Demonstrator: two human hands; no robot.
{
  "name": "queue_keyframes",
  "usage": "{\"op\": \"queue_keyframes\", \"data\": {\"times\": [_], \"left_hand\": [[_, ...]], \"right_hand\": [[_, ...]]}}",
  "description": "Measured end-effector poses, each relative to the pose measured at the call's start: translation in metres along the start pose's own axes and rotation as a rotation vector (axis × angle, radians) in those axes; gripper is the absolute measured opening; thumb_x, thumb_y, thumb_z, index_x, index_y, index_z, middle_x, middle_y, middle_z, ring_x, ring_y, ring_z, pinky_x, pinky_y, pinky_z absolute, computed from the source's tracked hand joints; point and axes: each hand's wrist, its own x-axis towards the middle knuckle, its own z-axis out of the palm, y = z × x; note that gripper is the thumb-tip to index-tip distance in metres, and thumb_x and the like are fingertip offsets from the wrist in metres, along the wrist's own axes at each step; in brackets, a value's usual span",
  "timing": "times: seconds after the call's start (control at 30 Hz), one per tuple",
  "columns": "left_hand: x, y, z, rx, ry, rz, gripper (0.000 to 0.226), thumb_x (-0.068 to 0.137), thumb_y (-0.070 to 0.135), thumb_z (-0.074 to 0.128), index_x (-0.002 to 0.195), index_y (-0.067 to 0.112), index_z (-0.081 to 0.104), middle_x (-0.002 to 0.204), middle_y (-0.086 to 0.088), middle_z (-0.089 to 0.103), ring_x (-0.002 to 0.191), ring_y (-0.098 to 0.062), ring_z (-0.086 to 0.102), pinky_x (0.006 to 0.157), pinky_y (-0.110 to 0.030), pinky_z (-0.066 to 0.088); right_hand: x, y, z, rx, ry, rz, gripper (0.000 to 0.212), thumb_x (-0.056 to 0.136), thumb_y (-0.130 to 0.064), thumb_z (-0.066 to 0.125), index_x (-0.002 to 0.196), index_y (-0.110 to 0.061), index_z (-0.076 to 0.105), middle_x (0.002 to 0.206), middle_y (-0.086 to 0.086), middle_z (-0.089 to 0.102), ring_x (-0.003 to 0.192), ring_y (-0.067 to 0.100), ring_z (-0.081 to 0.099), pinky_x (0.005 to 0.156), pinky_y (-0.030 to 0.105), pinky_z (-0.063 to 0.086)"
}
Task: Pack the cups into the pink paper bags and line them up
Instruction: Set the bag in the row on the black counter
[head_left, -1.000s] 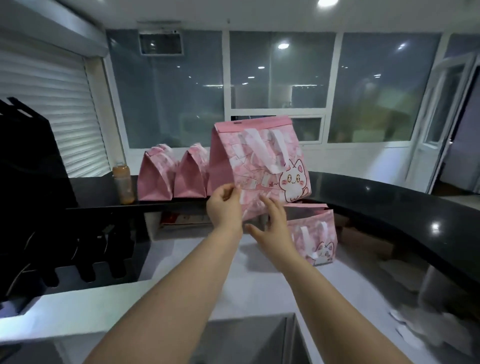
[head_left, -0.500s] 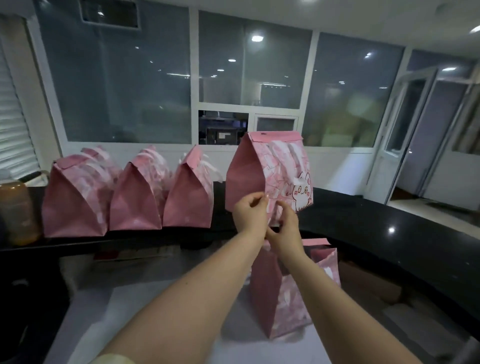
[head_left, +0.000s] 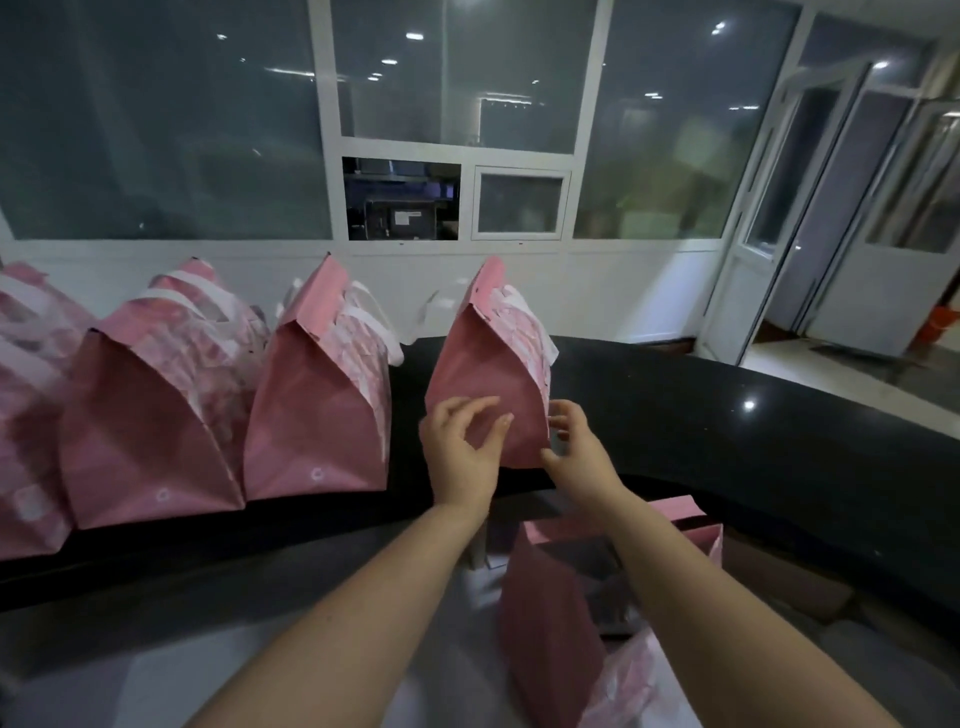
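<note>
Here, dark windows (head_left: 156, 130) and a white door (head_left: 779, 234) back a curved black counter (head_left: 727, 441). Closed bags (head_left: 322, 415) stand side by side on its left, evidently the line being built. Right of them and apart, the bag (head_left: 488, 384) stands upright, probably being squared up. The right hand (head_left: 579, 452) pinches its right edge; the left hand (head_left: 460, 452) is loosely curled, grasping nothing. No cups show.

A: Far side?
B: Large dark glass windows (head_left: 166, 130) in white frames, with reflected ceiling lights (head_left: 414, 36); small open hatch (head_left: 401, 200) below centre, white wall panel (head_left: 623, 291) underneath.
A: Foreground?
B: Curved black counter (head_left: 727, 441), glossy, with one bright light spot.
A: Right side?
B: White-framed glass doors (head_left: 810, 208), pale shiny floor (head_left: 857, 374) beyond; orange object (head_left: 943, 325) there, too blurred to identify.
</note>
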Motion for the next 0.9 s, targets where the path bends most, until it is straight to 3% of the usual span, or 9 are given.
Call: {"op": "queue_keyframes", "data": {"times": [0.07, 0.13, 0.27, 0.4, 0.53, 0.67, 0.77, 0.9], "left_hand": [[0.007, -0.014, -0.011, 0.012, 0.123, 0.052, 0.031, 0.076, 0.020, 0.081, 0.103, 0.018, 0.067, 0.106, 0.005, 0.052, 0.104, -0.019, 0.053, 0.094, -0.041, 0.046], [0.014, -0.022, -0.015, -0.009, 0.170, 0.038, 0.044, 0.078, 0.020, 0.080, 0.115, 0.012, 0.057, 0.114, 0.006, 0.047, 0.110, -0.021, 0.051, 0.098, -0.044, 0.045], [0.032, -0.014, -0.003, -0.196, 0.029, -0.191, 0.070, 0.073, 0.026, 0.085, 0.131, 0.020, 0.046, 0.128, 0.004, 0.054, 0.116, -0.011, 0.055, 0.100, -0.031, 0.047], [0.046, -0.011, 0.004, -0.121, -0.030, -0.183, 0.068, 0.063, 0.030, 0.089, 0.121, 0.027, 0.054, 0.115, 0.009, 0.061, 0.103, -0.004, 0.059, 0.086, -0.015, 0.049], [0.050, -0.015, 0.005, 0.029, -0.079, -0.147, 0.060, 0.064, 0.035, 0.088, 0.114, 0.022, 0.059, 0.109, 0.003, 0.061, 0.098, -0.013, 0.059, 0.084, -0.027, 0.050], [0.045, -0.025, -0.002, 0.042, -0.120, -0.198, 0.039, 0.071, 0.034, 0.084, 0.101, 0.027, 0.060, 0.103, 0.001, 0.064, 0.091, -0.015, 0.061, 0.078, -0.028, 0.049], [0.036, -0.031, -0.009, 0.059, -0.141, -0.228, 0.026, 0.076, 0.025, 0.081, 0.085, 0.028, 0.057, 0.088, 0.001, 0.066, 0.082, -0.018, 0.063, 0.070, -0.033, 0.052], [0.035, -0.029, -0.012, 0.138, -0.091, -0.209, 0.031, 0.078, 0.024, 0.079, 0.067, 0.027, 0.049, 0.069, 0.008, 0.058, 0.063, -0.001, 0.053, 0.053, -0.014, 0.035]], "right_hand": [[0.007, -0.006, -0.001, 0.066, 0.043, -0.020, 0.054, 0.084, -0.014, 0.068, 0.130, -0.026, 0.044, 0.122, -0.007, 0.056, 0.111, 0.011, 0.056, 0.081, 0.014, 0.046], [0.013, -0.019, -0.002, 0.174, 0.117, -0.028, 0.050, 0.084, -0.024, 0.073, 0.127, -0.027, 0.048, 0.122, -0.008, 0.056, 0.109, 0.008, 0.056, 0.084, 0.024, 0.051], [0.025, -0.042, 0.000, 0.337, 0.230, 0.008, 0.042, 0.080, -0.031, 0.076, 0.114, -0.034, 0.054, 0.115, -0.009, 0.060, 0.101, 0.004, 0.059, 0.073, 0.019, 0.051], [0.033, -0.048, 0.006, 0.345, 0.283, 0.059, 0.039, 0.073, -0.036, 0.080, 0.102, -0.038, 0.054, 0.107, -0.006, 0.060, 0.088, 0.009, 0.062, 0.062, 0.018, 0.049], [0.035, -0.043, 0.009, 0.269, 0.282, 0.048, 0.039, 0.073, -0.036, 0.082, 0.100, -0.037, 0.053, 0.104, -0.006, 0.060, 0.085, 0.008, 0.061, 0.064, 0.021, 0.046], [0.030, -0.032, 0.007, 0.221, 0.241, 0.071, 0.044, 0.072, -0.026, 0.083, 0.102, -0.034, 0.053, 0.105, -0.005, 0.060, 0.085, 0.008, 0.060, 0.065, 0.026, 0.049], [0.024, -0.023, 0.008, 0.198, 0.211, 0.124, 0.039, 0.071, -0.029, 0.081, 0.097, -0.033, 0.052, 0.103, -0.004, 0.061, 0.084, 0.010, 0.061, 0.072, 0.038, 0.056], [0.026, -0.026, 0.011, 0.156, 0.185, 0.105, 0.030, 0.076, -0.027, 0.076, 0.086, -0.035, 0.049, 0.095, -0.006, 0.062, 0.081, 0.011, 0.062, 0.074, 0.042, 0.056]]}}
